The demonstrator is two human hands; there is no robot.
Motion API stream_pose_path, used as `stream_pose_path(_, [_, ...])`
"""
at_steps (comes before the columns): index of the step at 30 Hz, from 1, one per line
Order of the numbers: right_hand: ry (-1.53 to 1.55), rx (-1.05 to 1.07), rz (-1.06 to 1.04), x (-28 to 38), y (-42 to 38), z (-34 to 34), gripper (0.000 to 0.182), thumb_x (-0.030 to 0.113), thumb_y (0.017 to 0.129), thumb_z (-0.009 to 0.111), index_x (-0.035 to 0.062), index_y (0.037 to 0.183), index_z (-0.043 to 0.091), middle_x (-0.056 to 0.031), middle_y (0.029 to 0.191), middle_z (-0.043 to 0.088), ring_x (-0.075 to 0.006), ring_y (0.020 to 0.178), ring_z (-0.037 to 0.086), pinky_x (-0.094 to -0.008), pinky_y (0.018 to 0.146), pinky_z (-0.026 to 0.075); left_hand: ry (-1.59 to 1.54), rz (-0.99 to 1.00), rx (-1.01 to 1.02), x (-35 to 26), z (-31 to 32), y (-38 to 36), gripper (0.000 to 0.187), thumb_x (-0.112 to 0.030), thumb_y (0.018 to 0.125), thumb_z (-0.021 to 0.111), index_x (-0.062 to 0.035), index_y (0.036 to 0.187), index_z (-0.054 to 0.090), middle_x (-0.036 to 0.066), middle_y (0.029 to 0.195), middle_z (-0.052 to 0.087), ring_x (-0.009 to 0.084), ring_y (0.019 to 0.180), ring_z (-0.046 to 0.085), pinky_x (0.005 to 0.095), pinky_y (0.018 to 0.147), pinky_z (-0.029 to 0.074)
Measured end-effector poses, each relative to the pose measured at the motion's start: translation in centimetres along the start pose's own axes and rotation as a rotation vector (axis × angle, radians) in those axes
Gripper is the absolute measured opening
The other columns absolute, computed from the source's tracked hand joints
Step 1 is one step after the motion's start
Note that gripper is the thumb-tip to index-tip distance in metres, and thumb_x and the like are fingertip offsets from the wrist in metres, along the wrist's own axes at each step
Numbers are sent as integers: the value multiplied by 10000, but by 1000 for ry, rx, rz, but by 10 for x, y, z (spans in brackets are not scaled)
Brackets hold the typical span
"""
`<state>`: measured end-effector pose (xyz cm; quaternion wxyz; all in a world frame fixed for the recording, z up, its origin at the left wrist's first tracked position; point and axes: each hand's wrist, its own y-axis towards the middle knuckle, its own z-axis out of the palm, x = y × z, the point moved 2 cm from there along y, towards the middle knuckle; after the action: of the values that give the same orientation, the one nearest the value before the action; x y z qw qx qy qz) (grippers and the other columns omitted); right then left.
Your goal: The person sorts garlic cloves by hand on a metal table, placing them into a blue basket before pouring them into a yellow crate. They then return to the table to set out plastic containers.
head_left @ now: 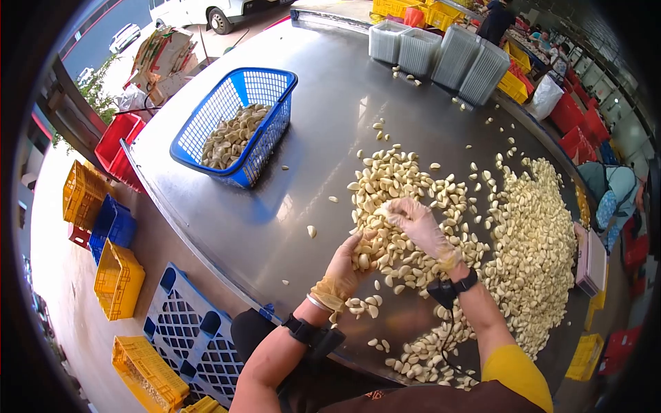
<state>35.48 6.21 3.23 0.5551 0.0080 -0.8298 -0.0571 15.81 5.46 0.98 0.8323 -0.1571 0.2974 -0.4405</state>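
Note:
Peeled garlic cloves (392,172) lie in a loose pile on the metal table (323,89). My left hand (346,265), in a thin glove bunched at the wrist, curls around several cloves at the near left edge of this pile. Just above the pile's middle is my gloved right hand (421,226); its thumb and fingers are pinched together, and whatever is between the tips cannot be made out. A larger, denser heap of garlic cloves (533,255) spreads to the right of my right forearm.
A blue basket (258,148) holding darker cloves stands at the left. Stacked clear plastic trays (456,56) are at the far edge. Yellow crates (118,279) and a blue pallet (186,313) are on the floor at left. A person (609,193) is beyond the right edge.

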Motion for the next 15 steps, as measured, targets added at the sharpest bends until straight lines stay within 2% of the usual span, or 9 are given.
stream_pose_path(1, [62, 214, 7, 19, -5, -1, 296, 296, 932, 666, 52, 1099, 665, -119, 1039, 685, -212, 994, 651, -313, 917, 493, -20, -12, -52, 0, 3, -1, 367, -348, 993, 503, -70, 1214, 595, 66, 1054, 680, 202, 950, 673, 270, 677, 535])
stream_pose_path(2, [67, 205, 16, 22, -2, -2, 296, 296, 932, 666, 52, 1099, 665, -119, 1039, 685, -212, 994, 651, -313, 917, 493, -31, -32, -103, 1, 4, -1, 371, -346, 992, 506, -76, 1233, 590, 67, 1059, 681, 206, 955, 673, 273, 687, 537])
stream_pose_path(4, [-266, 142, -177, 32, 24, -3, 276, 277, 935, 652, 46, 1083, 679, -91, 1059, 684, -249, 989, 642, -350, 910, 503, -59, -35, 1, 2, 1, 3, 388, -343, 988, 516, -90, 1277, 572, 70, 1067, 679, 208, 940, 672, 278, 677, 537])
stream_pose_path(6, [-518, -59, -290, -11, 77, -4, 325, 298, 943, 630, 90, 1192, 646, -128, 1207, 648, -293, 1119, 607, -348, 988, 464, -244, -58, 94, 1, 3, 8, 399, -342, 983, 527, -99, 1297, 566, 72, 1075, 673, 208, 915, 669, 281, 664, 536])
stream_pose_path(7, [-675, -55, -206, -37, 103, -3, 523, 480, 938, 575, 167, 1356, 545, -182, 1396, 510, -352, 1329, 442, -465, 1096, 362, -253, -28, 53, -6, 24, -5, 398, -339, 977, 538, -91, 1286, 575, 76, 1084, 668, 202, 902, 663, 277, 651, 534])
stream_pose_path(8, [-676, -67, -200, -33, 103, 2, 523, 480, 938, 575, 167, 1356, 545, -182, 1396, 510, -352, 1329, 442, -465, 1096, 362, -244, -36, 57, -6, 23, -4, 398, -339, 977, 538, -91, 1286, 575, 76, 1084, 668, 202, 902, 663, 277, 651, 534])
stream_pose_path(10, [-973, 263, 66, -31, 98, 21, 784, 741, 870, 434, 243, 1475, 411, -173, 1584, 236, -423, 1458, 178, -635, 1145, 147, -301, -9, 164, -14, 14, -3, 403, -338, 974, 543, -93, 1293, 573, 80, 1090, 666, 201, 913, 659, 267, 637, 532])
stream_pose_path(11, [-886, 369, 6, -44, 86, 32, 846, 800, 838, 392, 285, 1507, 345, -148, 1623, 101, -454, 1475, 24, -735, 1091, 46, -305, 20, 150, -18, 9, -2, 407, -322, 967, 556, -99, 1307, 562, 85, 1095, 666, 201, 925, 657, 259, 625, 531])
stream_pose_path(15, [-1022, 555, -195, -9, -32, 19, 717, 642, 847, 571, 355, 1473, 372, -67, 1586, 236, -411, 1457, 154, -733, 1090, 147, -332, 137, 177, -42, 4, -6, 406, -335, 964, 568, -118, 1307, 569, 67, 1138, 659, 181, 952, 650, 259, 652, 536])
